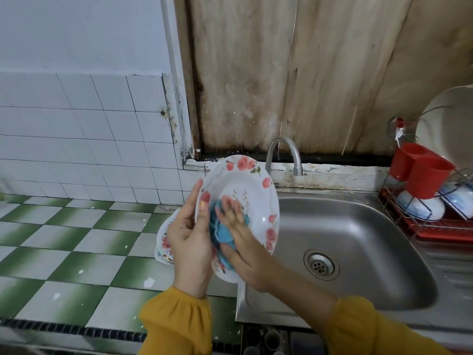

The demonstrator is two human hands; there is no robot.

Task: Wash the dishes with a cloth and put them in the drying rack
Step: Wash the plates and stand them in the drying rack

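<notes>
Sleeves [176, 321]: yellow, bottom edge.
Left hand [190, 234]: fingers grip plate [245, 183] rim, thumb in front.
Right hand [243, 239]: fingers flat, pressing cloth [217, 229] on plate.
Rack [440, 233]: well right of fingers, past sink [358, 226].

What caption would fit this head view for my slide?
Left hand holds a floral plate near the steel sink while the right hand presses a blue cloth against its face.

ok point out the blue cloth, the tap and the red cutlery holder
blue cloth [219, 230], head view, its bunched middle
tap [281, 140], head view, top of the curved spout
red cutlery holder [426, 176], head view, its front wall
</notes>
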